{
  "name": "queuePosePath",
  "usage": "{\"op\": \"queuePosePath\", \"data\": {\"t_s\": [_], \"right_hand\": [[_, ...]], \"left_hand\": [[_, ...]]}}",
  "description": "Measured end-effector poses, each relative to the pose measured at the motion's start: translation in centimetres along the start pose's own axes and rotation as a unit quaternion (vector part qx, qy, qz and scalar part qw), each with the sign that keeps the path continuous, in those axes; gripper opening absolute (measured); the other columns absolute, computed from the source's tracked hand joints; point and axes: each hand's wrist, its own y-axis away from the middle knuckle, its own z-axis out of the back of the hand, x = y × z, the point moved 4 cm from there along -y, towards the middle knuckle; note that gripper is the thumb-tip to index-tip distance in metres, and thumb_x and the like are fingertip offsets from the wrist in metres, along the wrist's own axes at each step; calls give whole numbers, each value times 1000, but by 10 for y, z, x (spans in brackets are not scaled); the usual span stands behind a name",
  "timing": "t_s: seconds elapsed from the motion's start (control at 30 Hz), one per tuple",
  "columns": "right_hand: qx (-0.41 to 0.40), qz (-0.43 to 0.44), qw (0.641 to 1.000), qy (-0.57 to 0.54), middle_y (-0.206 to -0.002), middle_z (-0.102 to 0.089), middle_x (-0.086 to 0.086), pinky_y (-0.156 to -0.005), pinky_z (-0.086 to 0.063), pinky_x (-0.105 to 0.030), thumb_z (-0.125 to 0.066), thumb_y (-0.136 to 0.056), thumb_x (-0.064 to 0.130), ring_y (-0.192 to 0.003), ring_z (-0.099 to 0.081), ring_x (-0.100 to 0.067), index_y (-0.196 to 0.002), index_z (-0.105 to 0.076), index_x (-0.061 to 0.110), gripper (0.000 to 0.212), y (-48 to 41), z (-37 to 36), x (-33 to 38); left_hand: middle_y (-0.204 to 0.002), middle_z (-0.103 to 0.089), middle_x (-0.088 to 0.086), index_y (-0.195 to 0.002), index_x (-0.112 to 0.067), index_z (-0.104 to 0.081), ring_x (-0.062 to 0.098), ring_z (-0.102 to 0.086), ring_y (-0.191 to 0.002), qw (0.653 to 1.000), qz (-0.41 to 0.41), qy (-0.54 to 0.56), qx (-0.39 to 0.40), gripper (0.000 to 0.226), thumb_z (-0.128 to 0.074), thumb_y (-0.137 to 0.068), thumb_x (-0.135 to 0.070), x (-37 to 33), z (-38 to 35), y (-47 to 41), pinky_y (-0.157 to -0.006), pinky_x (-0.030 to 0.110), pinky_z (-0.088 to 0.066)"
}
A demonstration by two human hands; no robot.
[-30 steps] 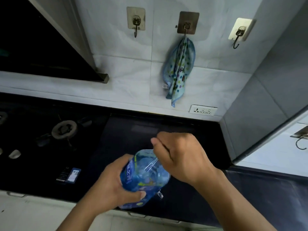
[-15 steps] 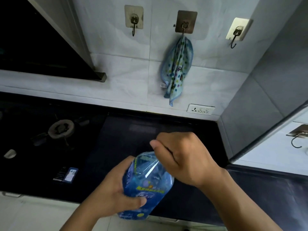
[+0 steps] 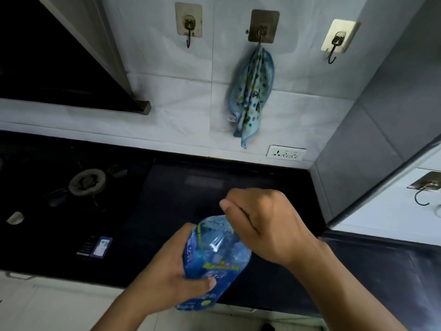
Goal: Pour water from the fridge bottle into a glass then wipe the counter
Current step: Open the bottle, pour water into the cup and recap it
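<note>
I have the blue bottle (image 3: 214, 261) held over the dark counter's (image 3: 181, 199) front edge, its long axis tilted toward one o'clock, my left hand (image 3: 167, 280) clamped round its body at seven and my right hand (image 3: 265, 225) closed over the neck end, the cap hidden.

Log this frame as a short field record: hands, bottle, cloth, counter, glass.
left hand: wrapped around the blue water bottle
right hand: closed over the bottle's top, cap hidden
bottle: tilted, held above the counter edge
cloth: spotted blue, hanging on the middle wall hook
counter: dark, bare near the hands
glass: none in view
</note>
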Motion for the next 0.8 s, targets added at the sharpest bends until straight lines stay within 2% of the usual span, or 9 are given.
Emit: {"op": "queuePosePath", "data": {"t_s": [0.07,0.13,0.17,0.23,0.33,0.47,0.57,0.67,0.8], "right_hand": [[2,81,994,-77,-80,-50,5,-66,-43,-26,-47,-101,26,-71,-49,-12,-99,-61,18,16,4,9,9],[8,45,991,-125,-94,-51,6,-73,-44,-21,-48,-101,27,-81,-53,-9,-124,-57,18,27,6,13,4],[10,5,992,-125,-95,-53,6,-72,-47,-25,-45,-102,33,-81,-54,-9,-125,-57,19,29,7,12,0],[-1,-77,993,-90,-80,-57,5,-65,-50,-39,-38,-101,54,-71,-57,-15,-101,-60,19,41,6,8,-4],[-37,-138,988,-56,-57,-52,1,-50,-45,-39,-43,-94,60,-53,-51,-17,-71,-50,17,49,7,6,-9],[6,-108,990,-92,-77,-57,8,-59,-47,-29,-53,-92,46,-70,-55,-12,-89,-56,24,22,9,5,-8],[11,-141,989,-39,-68,-57,5,-55,-45,-30,-46,-91,62,-62,-55,-14,-86,-54,23,40,9,0,-8],[10,-137,989,-50,-59,-53,0,-50,-42,-33,-50,-95,53,-53,-51,-17,-76,-49,20,38,9,-4,-5],[44,-62,995,-72,-85,-52,7,-66,-50,-38,-50,-99,41,-69,-56,-17,-92,-52,26,17,10,2,2]], "left_hand": [[-123,-64,22,-141,-17,-46,48,-64,-112,995,-7,91,46,73,-82,-78,-5,-3,-1,2,-90,62,-54],[-130,-60,27,-145,-16,-43,51,-60,-119,989,-5,135,53,75,-78,-80,-3,-3,-5,2,-97,62,-51],[-131,-60,26,-145,-18,-44,49,-60,-120,989,-4,142,47,74,-77,-80,-4,-2,-7,1,-98,61,-52],[-129,-64,19,-140,-23,-48,41,-64,-119,993,-9,114,26,70,-78,-79,-8,-1,-10,0,-97,55,-54],[-121,-70,10,-130,-30,-54,30,-71,-111,998,-11,52,-16,64,-83,-75,-14,1,-9,-2,-89,42,-60],[-114,-73,4,-125,-33,-56,24,-74,-103,999,-6,-22,-42,68,-91,-68,-19,5,-4,-2,-85,40,-61],[-113,-74,-1,-124,-36,-56,20,-74,-102,997,-7,-56,-49,70,-93,-66,-23,7,0,-1,-82,34,-62],[-113,-74,-1,-124,-36,-56,20,-75,-101,997,-13,-61,-48,70,-93,-66,-24,8,4,1,-80,31,-62],[-114,-73,-1,-125,-36,-56,20,-74,-103,997,-13,-58,-52,71,-94,-67,-21,11,6,0,-81,31,-62]]}}
